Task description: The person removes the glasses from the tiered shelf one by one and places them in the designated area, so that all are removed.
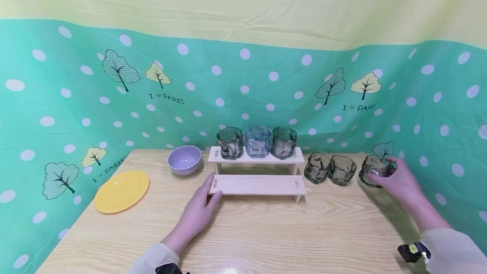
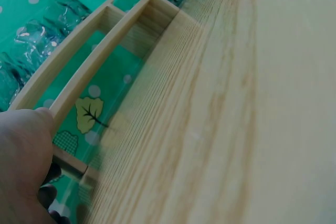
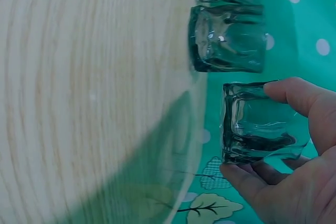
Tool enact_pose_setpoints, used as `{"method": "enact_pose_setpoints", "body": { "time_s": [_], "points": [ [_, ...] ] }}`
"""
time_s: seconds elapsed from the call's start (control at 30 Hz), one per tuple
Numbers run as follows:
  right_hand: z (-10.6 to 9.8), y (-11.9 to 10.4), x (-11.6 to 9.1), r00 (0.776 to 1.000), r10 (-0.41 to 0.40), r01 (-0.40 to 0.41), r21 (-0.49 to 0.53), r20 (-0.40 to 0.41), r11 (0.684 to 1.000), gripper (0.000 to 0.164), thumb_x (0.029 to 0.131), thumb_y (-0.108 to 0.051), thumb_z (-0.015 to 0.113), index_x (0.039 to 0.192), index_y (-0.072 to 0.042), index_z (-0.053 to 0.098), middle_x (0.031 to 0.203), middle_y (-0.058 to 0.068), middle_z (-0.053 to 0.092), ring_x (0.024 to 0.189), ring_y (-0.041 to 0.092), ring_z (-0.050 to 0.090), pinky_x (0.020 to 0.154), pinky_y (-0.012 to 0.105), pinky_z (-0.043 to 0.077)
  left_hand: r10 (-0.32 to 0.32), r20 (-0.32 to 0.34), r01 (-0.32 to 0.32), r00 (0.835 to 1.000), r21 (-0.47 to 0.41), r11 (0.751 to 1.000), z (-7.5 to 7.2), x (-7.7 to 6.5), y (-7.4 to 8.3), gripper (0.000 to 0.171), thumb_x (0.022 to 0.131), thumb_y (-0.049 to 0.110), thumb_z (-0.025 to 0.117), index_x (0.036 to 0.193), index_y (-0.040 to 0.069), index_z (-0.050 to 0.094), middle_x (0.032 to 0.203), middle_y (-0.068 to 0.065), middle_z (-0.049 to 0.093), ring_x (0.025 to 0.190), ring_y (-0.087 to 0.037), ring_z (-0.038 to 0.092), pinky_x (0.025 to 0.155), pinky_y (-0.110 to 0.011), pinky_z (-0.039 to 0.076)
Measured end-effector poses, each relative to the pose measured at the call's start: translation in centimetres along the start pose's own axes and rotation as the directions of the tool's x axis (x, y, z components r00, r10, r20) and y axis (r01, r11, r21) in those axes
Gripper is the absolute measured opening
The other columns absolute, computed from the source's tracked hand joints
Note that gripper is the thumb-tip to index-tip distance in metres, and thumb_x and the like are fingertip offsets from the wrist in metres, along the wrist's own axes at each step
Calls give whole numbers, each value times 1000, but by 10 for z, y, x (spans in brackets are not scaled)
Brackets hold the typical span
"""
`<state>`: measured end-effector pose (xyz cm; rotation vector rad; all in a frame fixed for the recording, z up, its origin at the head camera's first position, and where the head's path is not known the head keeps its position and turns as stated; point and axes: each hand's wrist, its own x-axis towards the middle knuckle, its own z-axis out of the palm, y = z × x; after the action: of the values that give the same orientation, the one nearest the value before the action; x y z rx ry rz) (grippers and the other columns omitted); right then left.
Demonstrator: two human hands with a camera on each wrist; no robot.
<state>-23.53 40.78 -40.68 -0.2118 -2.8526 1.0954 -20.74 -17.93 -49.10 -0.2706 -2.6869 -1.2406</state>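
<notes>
My right hand [image 1: 401, 181] grips a grey-tinted glass [image 1: 374, 171] at the right end of the table. In the right wrist view the thumb lies on one side of that glass [image 3: 262, 121] and the fingers on the other. My left hand [image 1: 199, 206] holds the left end of a two-step wooden rack [image 1: 258, 184], its thumb at the front edge of the lower step. On the rack's upper step stand two grey glasses [image 1: 230, 143] [image 1: 283, 143] with a bluish glass [image 1: 258, 142] between them.
Two more grey glasses [image 1: 317, 168] [image 1: 342, 170] stand close together between the rack and my right hand. To the left are a purple bowl [image 1: 184, 160] and a yellow plate [image 1: 121, 191]. A patterned green cloth [image 1: 243, 83] hangs behind the wooden table [image 1: 266, 231].
</notes>
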Motion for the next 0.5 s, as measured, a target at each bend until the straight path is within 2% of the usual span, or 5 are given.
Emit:
{"method": "enact_pose_setpoints", "body": {
  "time_s": [0.13,0.3,0.4,0.5],
  "points": [
    [7,5,6,1000,-2,2,6,12,1000,123,99,-49,84,168,13,4,148,51,40,127,70,47,101,84,44,-1,0,1,1000,0,1000,0,0,0,74,116,38,60,176,11,28,170,-27,42,157,-48,39,128,-65,32],
    [13,10,14,1000,12,-12,-6,16,1000,123,97,-46,86,168,13,5,146,52,40,126,71,46,97,84,45,2,-6,-2,1000,-5,1000,1,0,0,74,116,38,60,176,10,28,170,-27,42,157,-47,39,128,-65,32],
    [16,13,17,999,21,-21,5,24,1000,123,97,-45,86,169,12,4,143,51,44,123,68,51,96,83,47,5,-7,-5,1000,-6,1000,1,0,0,74,116,38,61,176,10,28,170,-27,42,157,-48,40,128,-66,32],
    [19,12,20,999,34,-35,26,36,999,124,96,-43,87,170,11,3,147,54,39,125,70,49,100,84,46,7,-8,-7,1000,-6,1000,0,0,1,74,116,38,61,176,10,28,170,-28,42,156,-48,40,128,-66,32]
  ]
}}
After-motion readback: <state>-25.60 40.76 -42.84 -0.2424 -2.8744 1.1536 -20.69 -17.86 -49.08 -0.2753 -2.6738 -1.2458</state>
